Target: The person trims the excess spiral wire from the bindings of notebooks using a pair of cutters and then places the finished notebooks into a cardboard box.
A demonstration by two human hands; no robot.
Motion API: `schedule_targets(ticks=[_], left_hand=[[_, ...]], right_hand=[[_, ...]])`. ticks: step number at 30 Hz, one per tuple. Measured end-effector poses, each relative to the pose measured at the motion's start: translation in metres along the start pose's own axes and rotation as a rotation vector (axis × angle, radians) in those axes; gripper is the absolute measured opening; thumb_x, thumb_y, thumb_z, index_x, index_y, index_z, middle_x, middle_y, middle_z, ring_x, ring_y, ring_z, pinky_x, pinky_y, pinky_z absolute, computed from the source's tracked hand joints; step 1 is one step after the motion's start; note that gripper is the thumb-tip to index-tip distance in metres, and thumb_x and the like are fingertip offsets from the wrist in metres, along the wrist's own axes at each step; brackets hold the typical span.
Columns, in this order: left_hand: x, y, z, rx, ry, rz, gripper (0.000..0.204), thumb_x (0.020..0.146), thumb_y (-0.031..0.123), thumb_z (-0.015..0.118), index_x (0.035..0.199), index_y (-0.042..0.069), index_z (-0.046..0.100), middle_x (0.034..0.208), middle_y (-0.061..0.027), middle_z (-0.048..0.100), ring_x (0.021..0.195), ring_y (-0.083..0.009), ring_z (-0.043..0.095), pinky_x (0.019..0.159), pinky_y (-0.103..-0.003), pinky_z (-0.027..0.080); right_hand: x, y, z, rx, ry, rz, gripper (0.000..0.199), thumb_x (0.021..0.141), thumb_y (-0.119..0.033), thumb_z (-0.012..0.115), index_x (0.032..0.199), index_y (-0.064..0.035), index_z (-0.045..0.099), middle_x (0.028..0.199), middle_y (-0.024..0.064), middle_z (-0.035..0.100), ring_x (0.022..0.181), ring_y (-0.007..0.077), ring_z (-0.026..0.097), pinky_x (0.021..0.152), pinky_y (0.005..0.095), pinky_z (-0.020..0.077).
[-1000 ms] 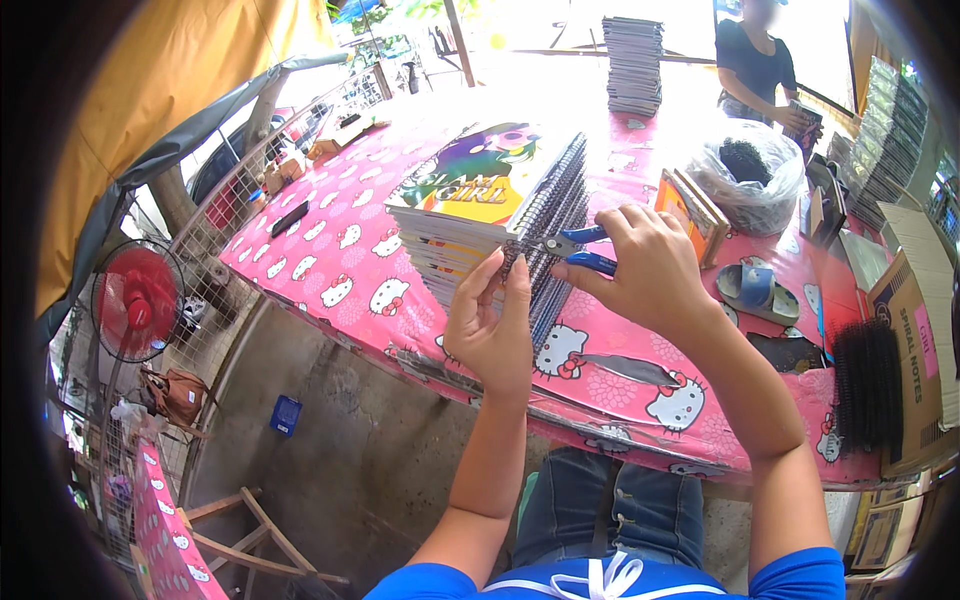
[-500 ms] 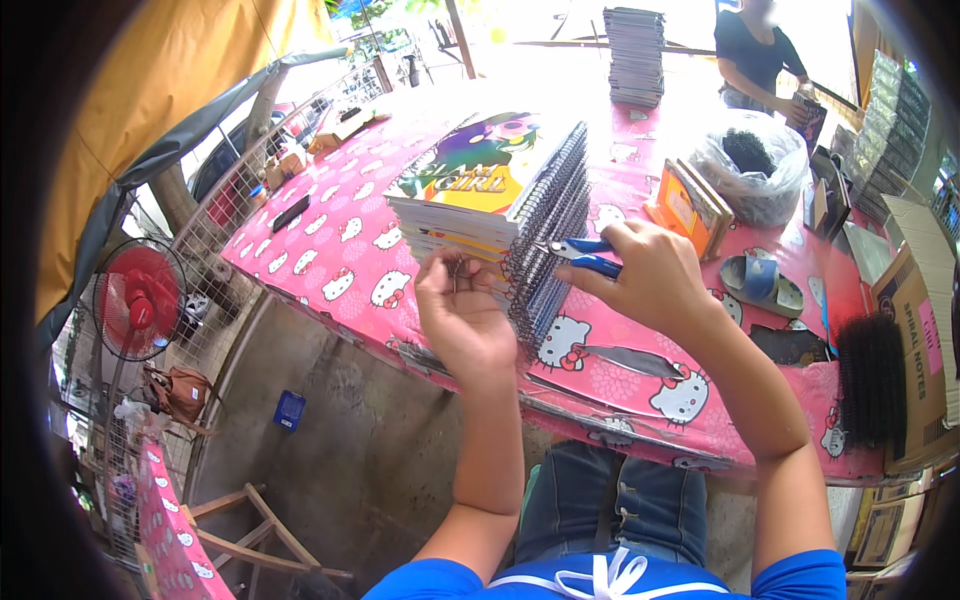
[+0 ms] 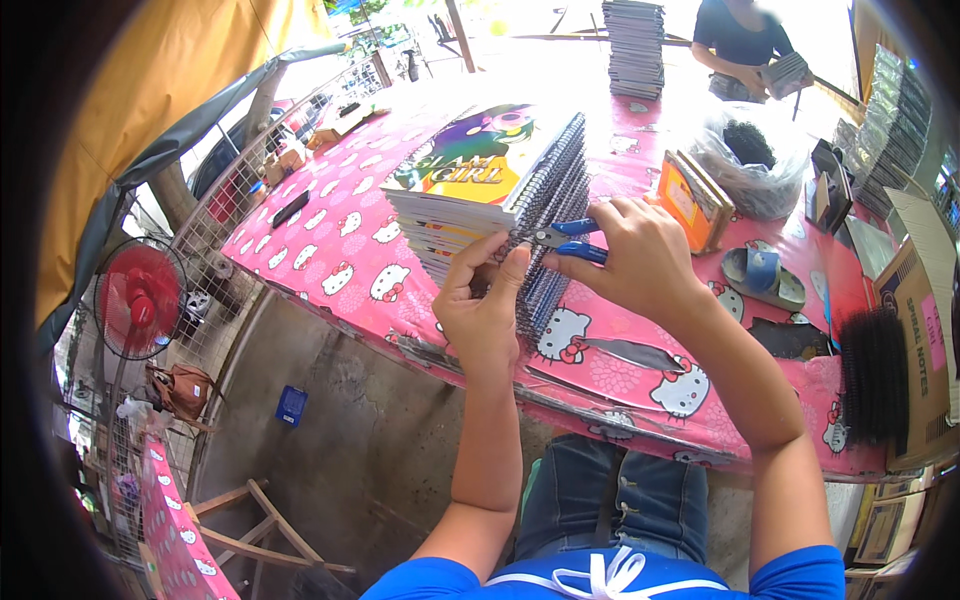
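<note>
A tall stack of spiral notebooks (image 3: 470,165) with a colourful top cover stands on the table, its dark coil bindings facing right. My left hand (image 3: 485,305) is at the stack's near corner, thumb raised and fingers curled against the coil end of an upper notebook. What lies between those fingertips is partly hidden. In my right hand (image 3: 645,255) are blue-handled cutting pliers (image 3: 575,240). Their jaws point left and meet the coil edge, right beside my left thumb and index finger.
A pink patterned table cover (image 3: 345,255) carries a phone (image 3: 290,208), an orange box (image 3: 690,200), a slipper (image 3: 763,278), a plastic bag of black coils (image 3: 750,160) and a cardboard box (image 3: 915,340). Another notebook pile (image 3: 634,50) stands at the back. A co-worker (image 3: 740,50) holds notebooks. A red fan (image 3: 140,300) stands left.
My left hand has moved up and right to the notebook's coil end, its thumb now raised. The pliers have shifted slightly left and up. The co-worker has moved left and lifted the notebooks.
</note>
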State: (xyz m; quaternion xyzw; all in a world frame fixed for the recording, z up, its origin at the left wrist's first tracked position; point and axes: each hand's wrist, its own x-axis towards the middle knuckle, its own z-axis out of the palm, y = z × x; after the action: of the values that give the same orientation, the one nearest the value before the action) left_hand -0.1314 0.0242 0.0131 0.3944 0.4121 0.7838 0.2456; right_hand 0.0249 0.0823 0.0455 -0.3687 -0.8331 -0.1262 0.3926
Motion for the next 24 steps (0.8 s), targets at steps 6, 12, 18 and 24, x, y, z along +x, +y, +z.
schedule_targets(ticks=[6,12,18,24], left_hand=[[0.0,-0.002,0.001,-0.071,0.048,-0.049,0.021,0.083,0.009,0.072,0.101,0.001,0.065,0.071,0.003,0.057,0.05,0.0,0.037,0.038,-0.016,0.022],[0.008,0.015,-0.006,-0.567,0.04,-0.275,0.017,0.087,0.008,0.066,0.1,0.004,0.057,0.083,-0.002,0.058,0.058,-0.0012,0.046,0.033,-0.016,0.029],[0.0,-0.002,-0.009,0.055,-0.058,-0.042,0.015,0.083,-0.001,0.068,0.094,0.002,0.058,0.074,-0.0008,0.057,0.056,-0.0016,0.046,0.031,-0.016,0.025],[0.002,0.005,-0.011,-0.532,0.044,-0.268,0.021,0.082,0.005,0.072,0.1,0.003,0.062,0.092,-0.0005,0.061,0.059,-0.0005,0.045,0.035,-0.016,0.025]], right_hand=[[0.002,-0.003,-0.003,0.035,-0.285,0.154,0.058,0.074,-0.061,0.069,0.071,-0.0032,0.062,0.067,0.0109,0.06,0.062,0.0284,0.063,0.056,0.0395,0.0486],[-0.012,0.001,-0.003,0.017,-0.173,0.14,0.057,0.075,-0.059,0.068,0.073,-0.0021,0.064,0.067,0.0116,0.061,0.062,0.0283,0.063,0.057,0.0401,0.049],[-0.003,-0.003,0.003,0.021,-0.132,0.066,0.056,0.076,-0.057,0.068,0.076,-0.0011,0.063,0.069,0.0127,0.062,0.064,0.0288,0.064,0.058,0.0403,0.0491],[-0.015,-0.006,0.0,0.072,-0.325,0.216,0.056,0.075,-0.057,0.069,0.077,-0.0017,0.063,0.069,0.0114,0.062,0.063,0.029,0.063,0.057,0.0402,0.0487]])
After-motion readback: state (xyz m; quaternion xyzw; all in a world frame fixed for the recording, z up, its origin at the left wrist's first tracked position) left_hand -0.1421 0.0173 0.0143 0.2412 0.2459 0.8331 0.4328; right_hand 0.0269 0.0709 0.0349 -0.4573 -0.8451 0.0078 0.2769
